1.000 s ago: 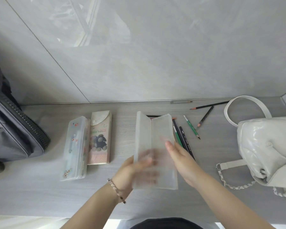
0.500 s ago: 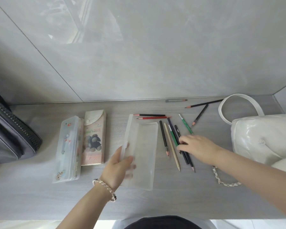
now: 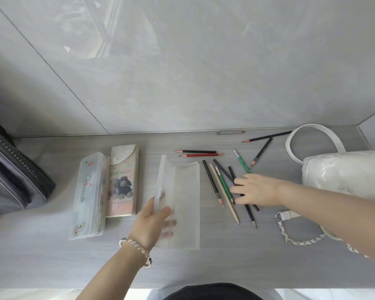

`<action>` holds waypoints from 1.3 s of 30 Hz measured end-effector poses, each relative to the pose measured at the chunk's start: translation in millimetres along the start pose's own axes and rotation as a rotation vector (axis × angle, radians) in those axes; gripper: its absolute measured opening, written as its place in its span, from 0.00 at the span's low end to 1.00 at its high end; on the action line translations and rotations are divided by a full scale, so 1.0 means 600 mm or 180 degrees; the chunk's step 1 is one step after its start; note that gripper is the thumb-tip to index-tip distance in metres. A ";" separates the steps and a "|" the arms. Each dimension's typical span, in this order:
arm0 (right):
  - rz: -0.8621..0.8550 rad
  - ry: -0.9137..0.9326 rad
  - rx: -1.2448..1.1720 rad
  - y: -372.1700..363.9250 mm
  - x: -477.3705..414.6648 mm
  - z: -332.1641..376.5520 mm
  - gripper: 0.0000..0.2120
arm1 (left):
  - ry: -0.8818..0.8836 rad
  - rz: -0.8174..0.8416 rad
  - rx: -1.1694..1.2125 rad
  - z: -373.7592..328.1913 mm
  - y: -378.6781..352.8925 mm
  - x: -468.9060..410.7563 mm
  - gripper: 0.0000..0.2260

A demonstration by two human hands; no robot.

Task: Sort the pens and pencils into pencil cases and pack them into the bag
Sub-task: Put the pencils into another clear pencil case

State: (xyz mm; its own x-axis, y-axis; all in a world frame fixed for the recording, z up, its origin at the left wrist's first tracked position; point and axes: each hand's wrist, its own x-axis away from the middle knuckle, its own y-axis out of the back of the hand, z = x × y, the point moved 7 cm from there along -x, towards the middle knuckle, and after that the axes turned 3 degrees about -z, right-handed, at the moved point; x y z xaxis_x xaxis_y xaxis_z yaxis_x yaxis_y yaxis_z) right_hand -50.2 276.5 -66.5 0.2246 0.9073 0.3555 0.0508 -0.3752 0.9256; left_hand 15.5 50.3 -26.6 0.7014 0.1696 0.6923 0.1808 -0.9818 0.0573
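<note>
An open translucent pencil case (image 3: 186,191) lies in the middle of the grey table, its lid standing up on the left side. My left hand (image 3: 149,224) grips that lid near its lower end, thumb on top and fingers showing through the plastic. To the right lies a bunch of pencils: a black one (image 3: 212,180), a green one (image 3: 222,180), a plain wooden one (image 3: 227,204) and dark ones under my palm. My right hand (image 3: 256,189) rests on this bunch with fingers stretched across it. A white bag (image 3: 344,169) sits at the right.
Left of the open case stand a bear-print case (image 3: 121,182) and a clear cartoon case (image 3: 89,195), both closed. More pencils lie near the wall: red (image 3: 201,155), green (image 3: 241,161), black (image 3: 261,151), grey (image 3: 230,132). A dark bag (image 3: 9,176) fills the far left. The white bag's chain (image 3: 299,241) trails forward.
The translucent case was set down and laid open, my left hand staying on its lid. My right hand left the case and moved right onto the bunch of pencils.
</note>
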 end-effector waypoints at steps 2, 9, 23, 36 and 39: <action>-0.0174 -0.0087 -0.0002 -0.001 0.000 0.000 0.22 | 0.0029 0.0008 0.0023 0.002 -0.002 0.001 0.15; -0.0713 -0.0015 0.0134 0.013 -0.001 0.023 0.17 | 0.0086 0.0009 -0.0064 0.005 -0.011 0.001 0.14; -0.3789 -0.3411 -0.3927 0.243 0.088 -0.094 0.11 | -0.0317 -0.0064 -0.0324 -0.023 -0.021 0.012 0.10; -0.0895 -0.3380 -0.5333 0.148 -0.107 0.059 0.09 | -0.0947 0.0063 -0.0795 -0.035 -0.049 0.032 0.10; -0.0874 -0.3430 -0.5232 0.145 -0.107 0.057 0.17 | -0.0754 -0.0147 -0.0573 -0.038 -0.039 0.029 0.06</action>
State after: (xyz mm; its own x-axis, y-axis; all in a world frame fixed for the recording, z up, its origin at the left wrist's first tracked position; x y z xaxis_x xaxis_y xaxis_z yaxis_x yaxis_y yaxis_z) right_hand -27.0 179.2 -13.1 0.7915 0.1940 0.5796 -0.4649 0.8067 0.3648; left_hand 7.7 74.1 0.6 0.8404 0.2087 0.5001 0.1061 -0.9684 0.2259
